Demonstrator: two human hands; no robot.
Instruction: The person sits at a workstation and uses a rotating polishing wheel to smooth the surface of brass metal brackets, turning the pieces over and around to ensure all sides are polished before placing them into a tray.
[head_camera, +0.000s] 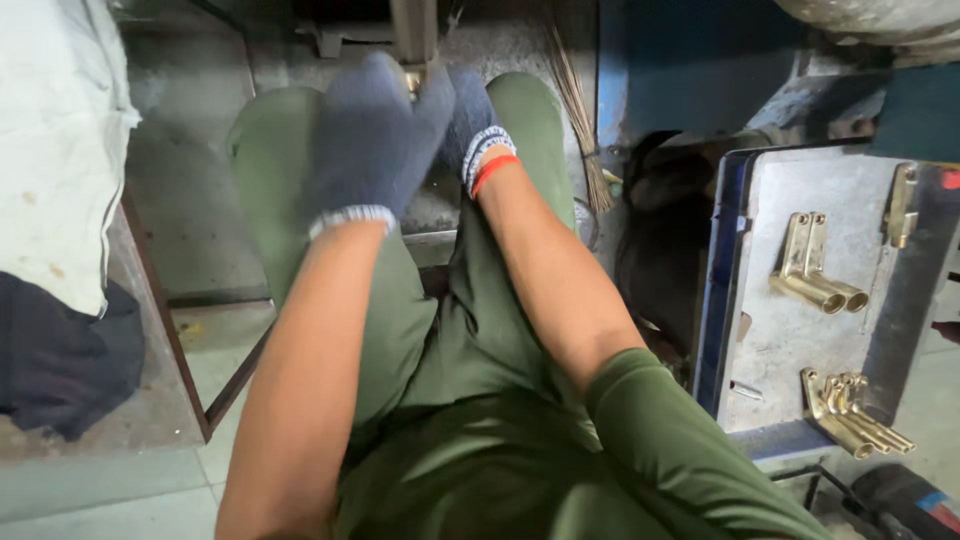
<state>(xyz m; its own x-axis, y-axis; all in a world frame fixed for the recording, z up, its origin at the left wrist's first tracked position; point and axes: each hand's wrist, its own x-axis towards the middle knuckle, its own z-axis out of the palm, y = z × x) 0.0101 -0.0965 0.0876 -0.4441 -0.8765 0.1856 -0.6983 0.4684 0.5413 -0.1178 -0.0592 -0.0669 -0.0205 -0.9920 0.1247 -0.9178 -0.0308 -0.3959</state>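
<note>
Both my hands wear dark grey knit gloves and meet between my knees at the top centre. My left hand (372, 140) is blurred and curled in front. My right hand (470, 125), with a red and white cuff, sits just behind it. A small brass piece (412, 80) peeks out between the two gloves, below a grey metal post (413, 28). Which hand grips the piece is hidden by the gloves and the blur. My green trousers and green sleeve fill the lower centre.
At the right a grey metal tray (800, 330) on a blue frame carries two groups of brass L-shaped parts (815, 268) (852, 412) and a single brass part (902, 205). A broom (578, 100) leans behind. White cloth (55, 140) and dark cloth (60, 360) lie on the left.
</note>
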